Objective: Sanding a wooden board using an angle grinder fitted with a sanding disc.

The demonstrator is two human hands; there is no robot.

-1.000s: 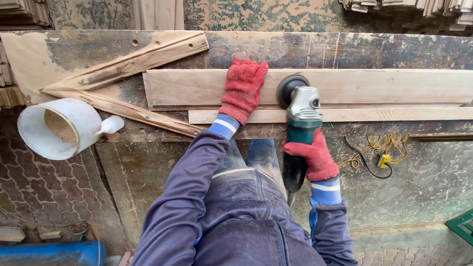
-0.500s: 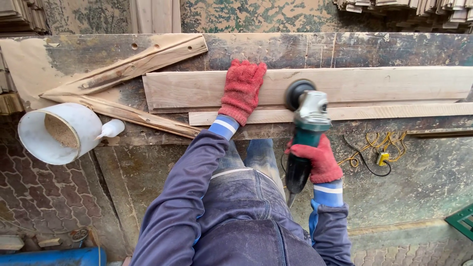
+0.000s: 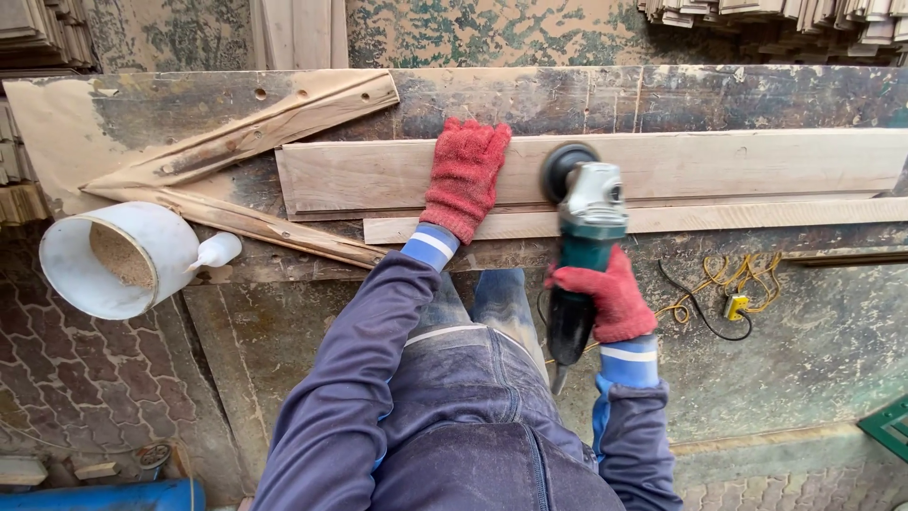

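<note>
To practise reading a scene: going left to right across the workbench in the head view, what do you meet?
White bucket → crossed wood offcuts → left hand → angle grinder → yellow cord.

Worker in dusty blue workwear

Red knit gloves on left hand [image 3: 463,175] and right hand [image 3: 610,298], blue-and-white striped cuffs, navy sleeves, dust-streaked denim trousers.
</note>
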